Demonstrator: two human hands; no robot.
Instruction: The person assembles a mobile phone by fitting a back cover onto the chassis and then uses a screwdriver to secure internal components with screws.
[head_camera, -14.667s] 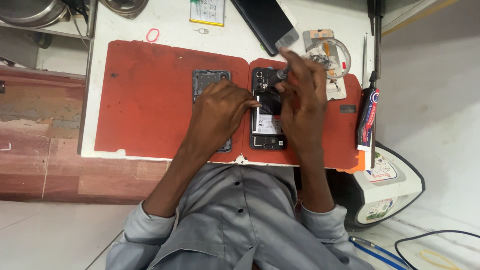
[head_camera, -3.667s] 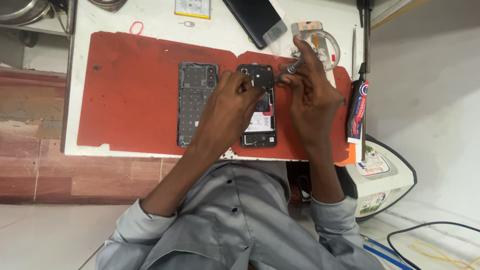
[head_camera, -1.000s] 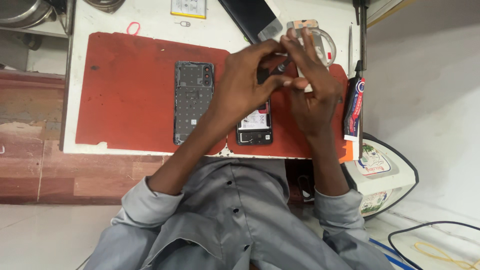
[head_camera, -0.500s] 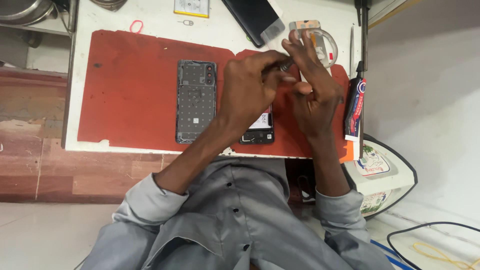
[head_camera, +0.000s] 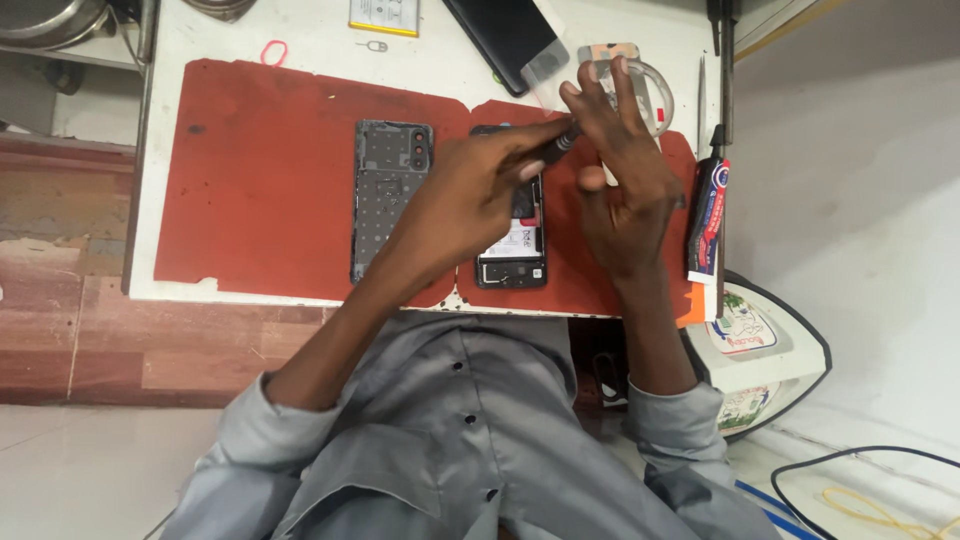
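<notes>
On the white bench top (head_camera: 200, 30), a big rust-red rubber work mat (head_camera: 250, 190) covered most of the surface. At the mat's centre lay a detached grey phone back cover (head_camera: 385, 200), inner face up, camera cut-out toward 12 o'clock. Just beside it at 3 o'clock sat an opened black smartphone body (head_camera: 515, 255), battery and board exposed, its upper half hidden under the hands.

At 12 o'clock off the mat: a dark glass screen panel (head_camera: 505, 40) lying at an angle, a yellow-edged flat battery pack (head_camera: 385, 12), and a clear round plastic dish (head_camera: 655, 85). At 3 o'clock, a red-and-blue glue tube (head_camera: 705, 220) lay along the mat edge.

Left hand (head_camera: 470, 195) was closed in a pinch grip on a thin dark metal tool (head_camera: 560, 143), screwdriver or tweezers, can't tell which, tip pointing toward 2 o'clock. Right hand (head_camera: 625, 190) was spread, fingers extended toward 12 o'clock, touching the tool tip; whether it pinched a small part there is hidden.

Judgement: step in hand looked like handling something tiny at the tool tip, likely a screw or the tip itself, above the phone's top end. Next move would call for a steady pinch, keeping any small part over the mat, and bringing the tip squarely onto the board area at the phone's 12 o'clock end.
</notes>
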